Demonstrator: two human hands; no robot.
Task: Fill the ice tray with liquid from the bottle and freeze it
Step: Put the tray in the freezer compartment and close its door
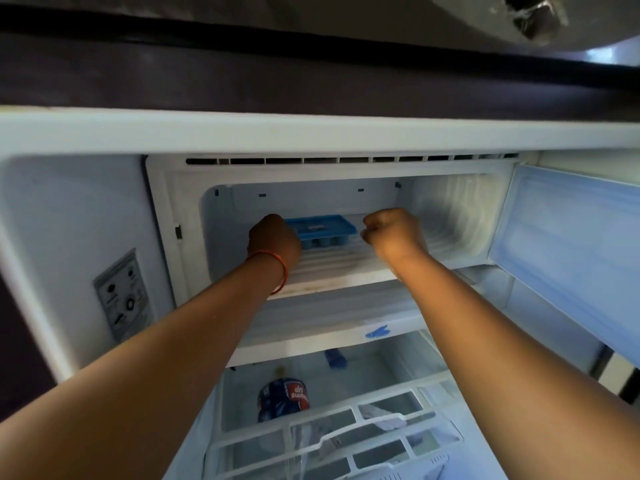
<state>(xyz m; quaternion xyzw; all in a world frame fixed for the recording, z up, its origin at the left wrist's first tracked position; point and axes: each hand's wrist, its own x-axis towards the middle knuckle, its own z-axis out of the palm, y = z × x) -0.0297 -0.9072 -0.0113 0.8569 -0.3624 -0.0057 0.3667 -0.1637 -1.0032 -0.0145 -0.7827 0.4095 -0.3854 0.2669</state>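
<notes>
A blue ice tray (323, 229) lies flat on the ribbed white floor of the freezer compartment (349, 261), toward the back. My left hand (273, 242), with an orange band on its wrist, covers the tray's left end and looks closed on it. My right hand (394, 235) is curled into a fist just right of the tray, a small gap apart from it, with nothing visible in it. A dark blue bottle with a red label (282, 396) lies on the fridge shelf below the freezer.
The freezer flap door (568, 244) hangs open at the right. A vent slot row (349, 160) runs above the compartment. A sticker panel (123, 296) sits on the left inner wall. A white grid shelf (346, 438) with plastic bags is at the bottom.
</notes>
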